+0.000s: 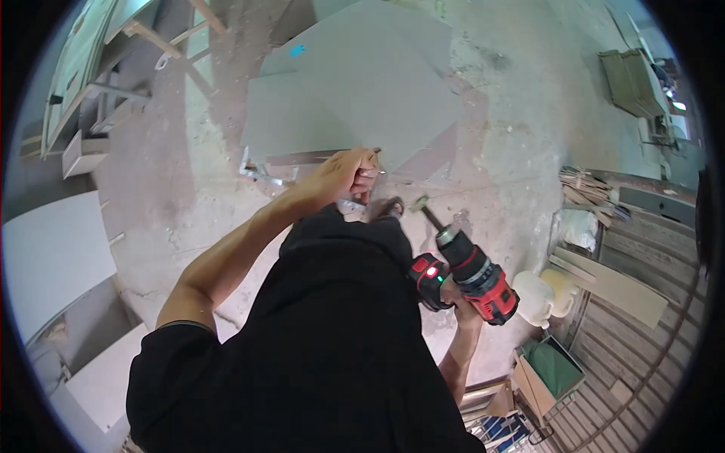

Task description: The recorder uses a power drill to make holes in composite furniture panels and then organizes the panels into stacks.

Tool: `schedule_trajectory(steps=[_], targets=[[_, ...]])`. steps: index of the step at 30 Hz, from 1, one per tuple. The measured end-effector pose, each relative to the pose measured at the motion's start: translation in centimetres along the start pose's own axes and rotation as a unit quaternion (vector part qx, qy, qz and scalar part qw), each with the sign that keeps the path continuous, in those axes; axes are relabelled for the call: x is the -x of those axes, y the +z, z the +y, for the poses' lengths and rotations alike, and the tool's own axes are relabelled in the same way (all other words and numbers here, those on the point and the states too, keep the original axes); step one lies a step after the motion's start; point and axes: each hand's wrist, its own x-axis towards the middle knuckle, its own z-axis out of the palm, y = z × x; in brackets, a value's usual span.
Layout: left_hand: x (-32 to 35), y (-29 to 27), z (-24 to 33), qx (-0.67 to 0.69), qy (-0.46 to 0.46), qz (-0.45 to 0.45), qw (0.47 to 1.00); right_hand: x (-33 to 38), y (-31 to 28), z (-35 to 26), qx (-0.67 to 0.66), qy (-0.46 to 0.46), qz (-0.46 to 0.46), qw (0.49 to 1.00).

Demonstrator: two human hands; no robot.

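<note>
Down on the dusty floor (513, 136), the left hand (343, 175) pinches a metal bracket (264, 175) against the grey panel (355, 98) while the right hand (461, 302) wraps the red drill (472, 275); a slipping bit could probably gouge those nearby fingers.

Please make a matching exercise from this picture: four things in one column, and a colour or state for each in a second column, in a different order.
Things:
1. cordless drill
2. grey panel
3. left hand
4. plastic jug

Descriptions:
A. white, standing on the floor
B. red and black, held in the right hand
C. gripping the panel's near edge
D. large, flat, pale grey

Pairs: 1-B, 2-D, 3-C, 4-A
</note>
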Motion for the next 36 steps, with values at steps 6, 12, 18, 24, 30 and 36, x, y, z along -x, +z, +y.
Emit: schedule_trajectory(steps=[6, 12, 18, 24, 30, 36], targets=[[0.4, 7.3, 5.6, -0.025, 0.141, -0.019, 0.99, -3.5, -2.5, -3.6, -0.531, -0.098, -0.092, 0.836], [0.1, 11.0, 8.1, -0.12, 0.27, -0.033, 0.955, -6.0, -1.5, -3.6, -0.684, -0.208, -0.176, 0.677], [-1.3, 13.8, 8.9, -0.148, 0.36, -0.053, 0.92, -7.1, -2.3, -3.7, -0.671, -0.22, -0.229, 0.67], [-1.4, 15.8, 9.1, -0.083, 0.277, -0.036, 0.957, -7.5, -3.9, -4.3, -0.657, -0.206, -0.266, 0.675], [-2.8, 16.7, 10.2, -0.335, 0.456, 0.0, 0.824, -7.7, -5.9, -4.2, -0.639, -0.199, -0.263, 0.695], [-4.1, 19.5, 10.5, -0.372, 0.561, 0.079, 0.735, -7.8, -7.8, -4.4, -0.615, -0.198, -0.234, 0.726]])
